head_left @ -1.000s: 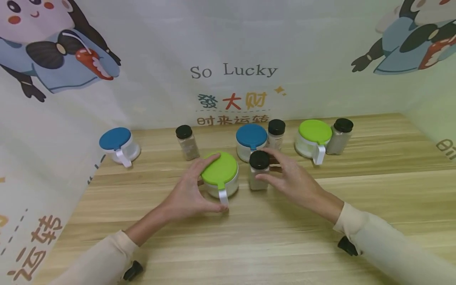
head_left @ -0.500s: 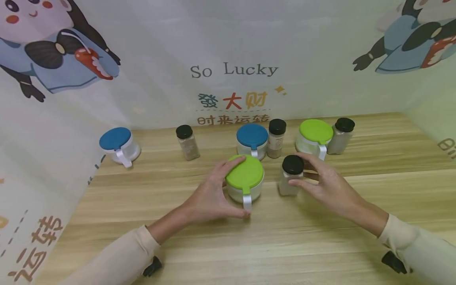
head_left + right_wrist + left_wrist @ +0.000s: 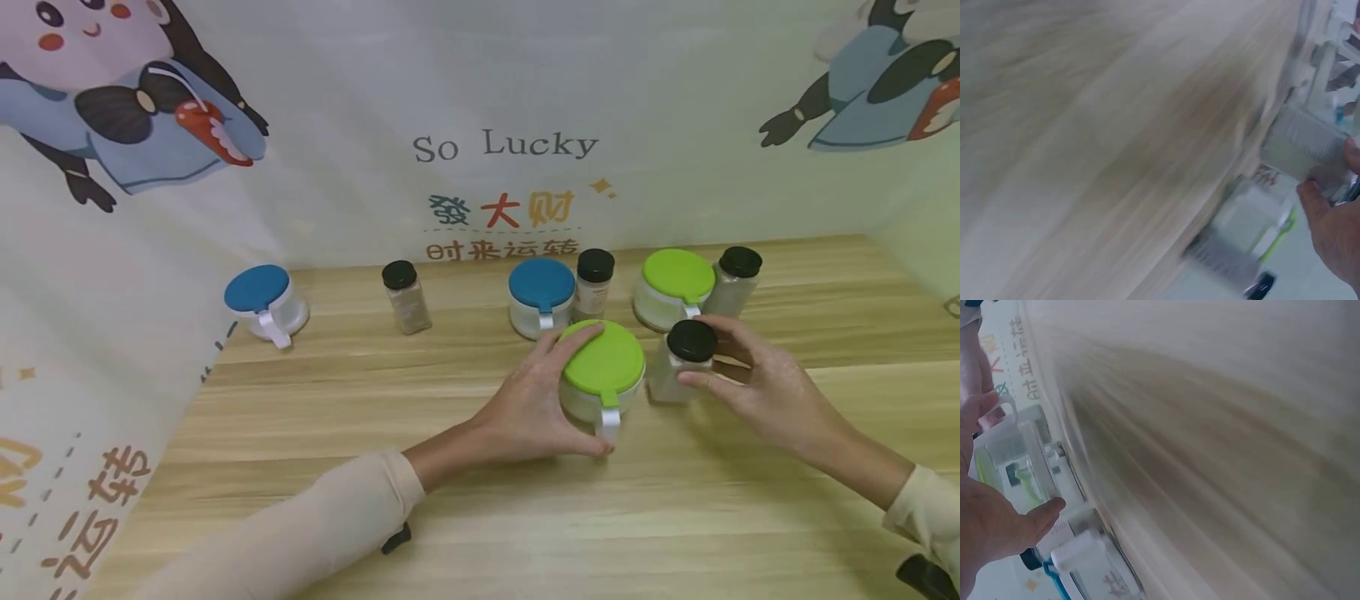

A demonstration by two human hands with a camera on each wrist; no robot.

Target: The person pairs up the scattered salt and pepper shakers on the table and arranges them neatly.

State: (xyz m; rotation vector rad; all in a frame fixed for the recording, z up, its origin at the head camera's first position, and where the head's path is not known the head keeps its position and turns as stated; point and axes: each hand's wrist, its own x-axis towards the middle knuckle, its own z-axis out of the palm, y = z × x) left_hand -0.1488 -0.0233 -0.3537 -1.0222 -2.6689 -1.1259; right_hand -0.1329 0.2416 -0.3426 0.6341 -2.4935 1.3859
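Note:
In the head view my left hand (image 3: 525, 408) grips a clear seasoning jar with a green lid (image 3: 604, 358). Its fingers lie along the far left side and the thumb is at the white handle (image 3: 609, 423). Just to the right, my right hand (image 3: 783, 396) pinches a spice bottle with a black cap (image 3: 692, 342) between thumb and fingers. Jar and bottle stand side by side with a small gap. The left wrist view shows the jar (image 3: 1016, 462) beside the thumb; the blurred right wrist view shows the bottle (image 3: 1300, 144). Whether either touches the table I cannot tell.
Along the back stand a blue-lidded jar (image 3: 266, 300) at far left, a black-capped bottle (image 3: 407, 300), another blue-lidded jar (image 3: 542, 287) with a bottle (image 3: 594, 287) against it, and a green-lidded jar (image 3: 677, 283) beside a bottle (image 3: 737, 283). Behind them hangs a printed cloth (image 3: 360, 192).
Both hands have moved right across the table, carrying the green-lidded seasoning jar and the spice bottle along. The back row has stayed in place; the head view has shifted slightly.

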